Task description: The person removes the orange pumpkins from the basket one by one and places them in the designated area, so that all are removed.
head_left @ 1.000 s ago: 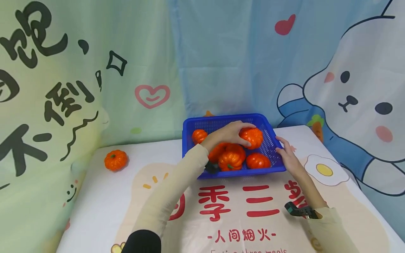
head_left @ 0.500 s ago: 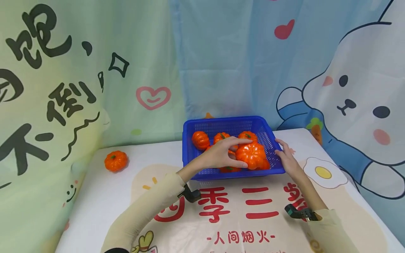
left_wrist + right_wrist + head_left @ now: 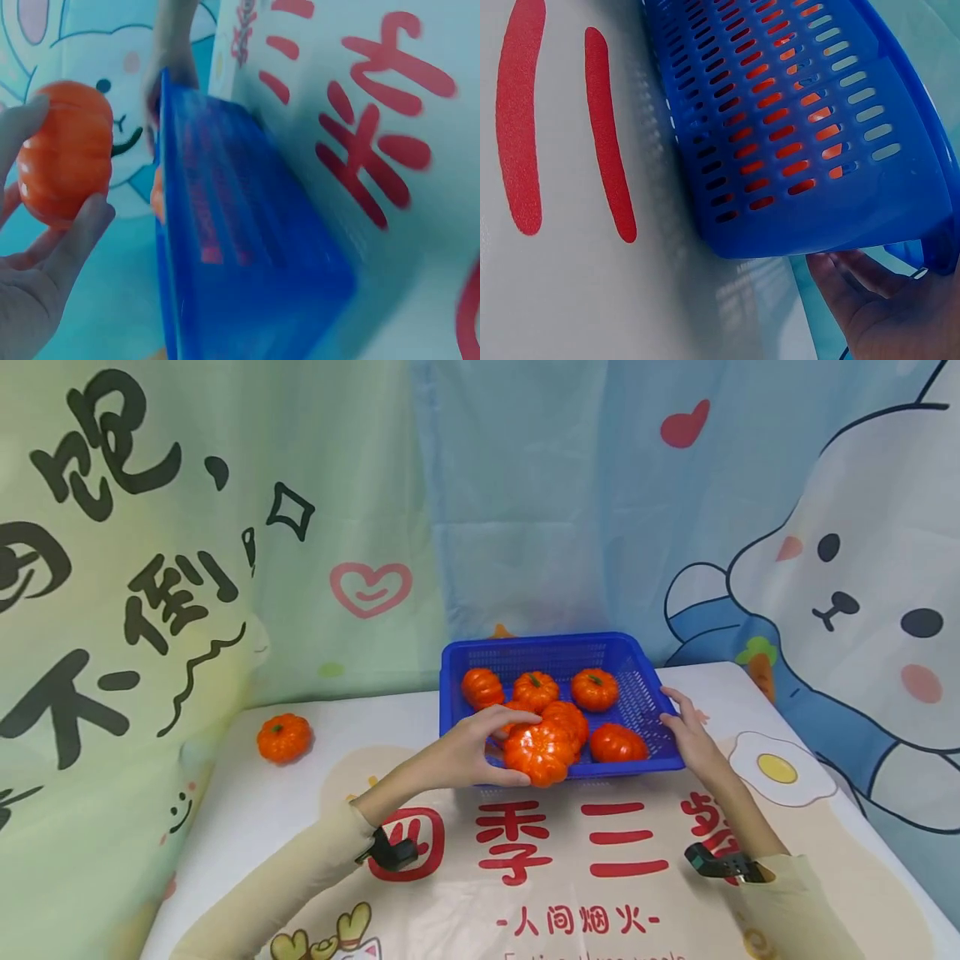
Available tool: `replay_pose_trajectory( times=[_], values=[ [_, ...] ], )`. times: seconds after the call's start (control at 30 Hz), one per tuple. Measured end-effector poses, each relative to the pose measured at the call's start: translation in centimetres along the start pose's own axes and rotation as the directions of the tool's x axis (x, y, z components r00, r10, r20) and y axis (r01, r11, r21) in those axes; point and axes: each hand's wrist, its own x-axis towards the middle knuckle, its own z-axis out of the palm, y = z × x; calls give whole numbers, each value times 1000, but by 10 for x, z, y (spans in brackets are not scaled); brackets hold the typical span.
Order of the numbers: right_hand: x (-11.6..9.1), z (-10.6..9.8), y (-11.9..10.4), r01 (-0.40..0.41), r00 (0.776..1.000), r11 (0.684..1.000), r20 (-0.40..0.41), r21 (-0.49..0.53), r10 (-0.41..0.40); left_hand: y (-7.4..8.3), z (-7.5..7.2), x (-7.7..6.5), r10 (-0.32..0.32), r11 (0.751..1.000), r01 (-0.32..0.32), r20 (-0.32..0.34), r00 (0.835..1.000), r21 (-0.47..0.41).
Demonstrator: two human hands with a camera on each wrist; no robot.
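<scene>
My left hand holds an orange toy pumpkin between thumb and fingers, over the front rim of the basket. In the left wrist view this pumpkin has its dark green stem pointing toward the basket side. My right hand grips the right rim of the blue plastic basket; in the right wrist view its fingers tuck under the rim. Several pumpkins lie inside, among them one at the back right and one at the front right.
A single pumpkin rests on the printed tablecloth at the far left. Behind the table hangs a printed curtain, close to the basket's back rim. Wrist cameras are strapped to both arms.
My left hand has carried the pumpkin from the right part of the basket leftward and toward the front rim, uncovering pumpkins at the back. The right hand stays at the rim.
</scene>
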Motion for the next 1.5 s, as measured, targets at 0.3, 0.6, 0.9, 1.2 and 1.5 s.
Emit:
replay_pose_trajectory(
  times=[0.3, 0.6, 0.9, 1.2, 1.5],
  values=[
    [0, -2, 0, -2, 1000, 1000, 5, -8, 2, -13, -40, -43, -111, 990, 102, -80, 991, -102],
    [0, 0, 1, 5, 1000, 1000, 8, -2, -5, -36, -60, -66, -213, 976, 201, -165, 963, -89],
    [0, 0, -1, 6, 1000, 1000, 1, -10, -6, -48, -71, -70, -286, 958, 271, -228, 931, -98],
    [2, 0, 0, 3, 1000, 1000, 12, -8, -3, -63, -74, -74, -323, 946, 309, -250, 913, -96],
    [4, -1, 2, -3, 1000, 1000, 17, 9, 3, -74, -79, -77, -385, 923, 366, -262, 885, -123]
  ],
)
